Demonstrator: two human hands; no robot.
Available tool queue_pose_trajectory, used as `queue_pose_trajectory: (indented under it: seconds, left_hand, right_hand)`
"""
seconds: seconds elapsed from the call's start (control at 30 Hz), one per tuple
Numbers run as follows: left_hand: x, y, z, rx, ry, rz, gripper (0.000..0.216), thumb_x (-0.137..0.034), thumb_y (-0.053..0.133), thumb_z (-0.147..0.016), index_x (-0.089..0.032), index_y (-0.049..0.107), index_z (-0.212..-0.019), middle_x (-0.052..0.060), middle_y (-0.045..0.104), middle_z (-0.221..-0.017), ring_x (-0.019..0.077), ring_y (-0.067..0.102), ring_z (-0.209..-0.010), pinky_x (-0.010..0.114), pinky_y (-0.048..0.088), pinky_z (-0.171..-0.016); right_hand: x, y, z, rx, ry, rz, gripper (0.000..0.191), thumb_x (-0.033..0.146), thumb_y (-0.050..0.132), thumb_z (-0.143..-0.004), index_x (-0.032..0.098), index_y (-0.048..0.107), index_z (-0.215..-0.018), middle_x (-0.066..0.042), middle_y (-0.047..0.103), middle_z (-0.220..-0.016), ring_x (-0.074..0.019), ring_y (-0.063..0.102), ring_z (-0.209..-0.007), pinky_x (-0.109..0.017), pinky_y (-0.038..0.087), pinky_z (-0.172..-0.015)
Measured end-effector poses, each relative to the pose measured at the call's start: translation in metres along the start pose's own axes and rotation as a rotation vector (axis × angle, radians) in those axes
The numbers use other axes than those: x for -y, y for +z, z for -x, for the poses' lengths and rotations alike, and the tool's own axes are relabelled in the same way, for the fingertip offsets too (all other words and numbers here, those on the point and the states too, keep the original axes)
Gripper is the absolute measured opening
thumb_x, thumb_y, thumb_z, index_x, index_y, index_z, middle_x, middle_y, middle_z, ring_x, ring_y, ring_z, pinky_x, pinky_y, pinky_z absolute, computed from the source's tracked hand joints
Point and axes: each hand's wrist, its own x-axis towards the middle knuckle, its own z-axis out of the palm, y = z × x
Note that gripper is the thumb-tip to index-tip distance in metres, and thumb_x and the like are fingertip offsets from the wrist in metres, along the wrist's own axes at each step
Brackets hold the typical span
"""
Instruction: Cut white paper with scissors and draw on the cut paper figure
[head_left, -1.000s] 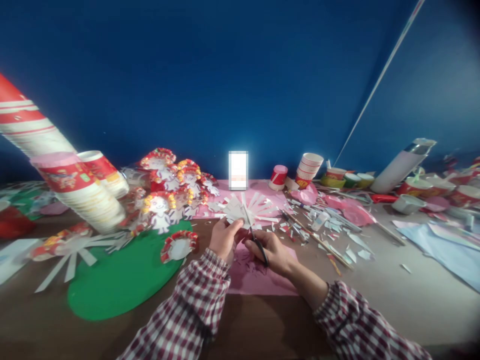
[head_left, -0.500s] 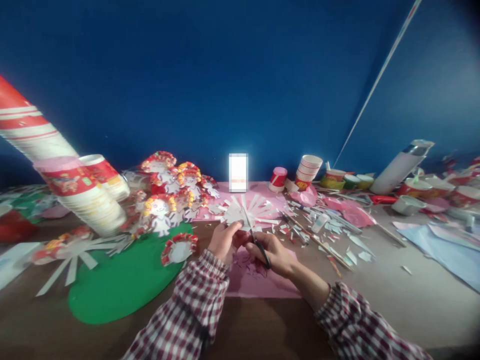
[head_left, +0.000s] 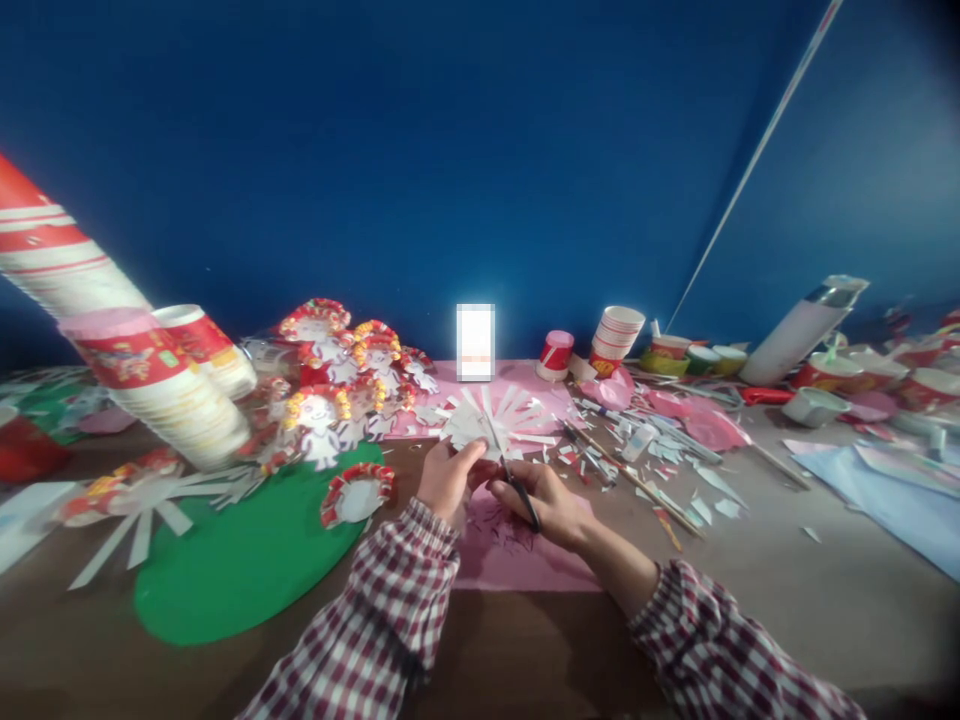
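Observation:
My left hand (head_left: 448,482) is closed, thumb over bent fingers, at a piece of white paper (head_left: 463,428); its fingers partly hide where it grips the paper. In my right hand (head_left: 546,498) is a pair of scissors (head_left: 519,490) with dark handles, its blades pointing away and up beside my left fingertips. Just beyond the blades, white paper strips (head_left: 529,420) fan out over pink paper. Small dark scraps (head_left: 499,528) lie under my hands on a pink sheet (head_left: 525,572).
A green paper oval (head_left: 247,560) lies left, with a red-rimmed paper ring (head_left: 358,496) at its edge. Several paper dolls (head_left: 316,425) stand behind it. Stacked paper cups (head_left: 169,400) lean at far left. Right are a brush (head_left: 637,485), paper scraps (head_left: 705,510) and more cups (head_left: 616,340).
The view has shifted very slightly, so the table's things sit a little higher in it. Both hands keep nearly the same pose, and the scissors have barely moved.

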Motion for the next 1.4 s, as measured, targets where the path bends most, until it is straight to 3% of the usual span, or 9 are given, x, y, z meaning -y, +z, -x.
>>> queue_pose_trajectory:
  seconds: [0.9, 1.1, 1.4]
  left_hand:
    - [0.0033, 0.0017, -0.0002, -0.021, 0.007, 0.007, 0.017, -0.016, 0.068, -0.064, -0.014, 0.058, -0.077, 0.0, 0.061, -0.061, 0.011, 0.059, -0.052, 0.022, 0.051, -0.052]
    - [0.0038, -0.0004, -0.0001, -0.067, -0.026, -0.089, 0.016, -0.019, 0.068, -0.064, -0.015, 0.059, -0.077, 0.001, 0.064, -0.064, 0.0129, 0.063, -0.059, 0.017, 0.046, -0.045]
    - [-0.0005, 0.003, 0.0025, -0.081, -0.038, -0.104, 0.014, -0.019, 0.069, -0.063, -0.015, 0.06, -0.074, 0.0, 0.063, -0.059, 0.0115, 0.061, -0.053, 0.017, 0.044, -0.044]
  right_hand:
    - [0.0055, 0.0043, -0.0008, -0.045, 0.017, 0.004, 0.026, 0.039, 0.058, -0.078, 0.013, 0.058, -0.081, 0.004, 0.043, -0.057, -0.0067, 0.037, -0.048, -0.018, 0.03, -0.043]
    - [0.0076, 0.0038, -0.0004, -0.057, 0.022, 0.048, 0.028, 0.042, 0.056, -0.079, 0.014, 0.056, -0.076, 0.004, 0.042, -0.056, -0.007, 0.038, -0.048, -0.018, 0.03, -0.043]
    - [0.0057, 0.0037, -0.0004, -0.044, 0.039, 0.026, 0.03, 0.044, 0.057, -0.078, 0.014, 0.058, -0.08, 0.004, 0.042, -0.055, -0.0072, 0.038, -0.047, -0.018, 0.03, -0.043]
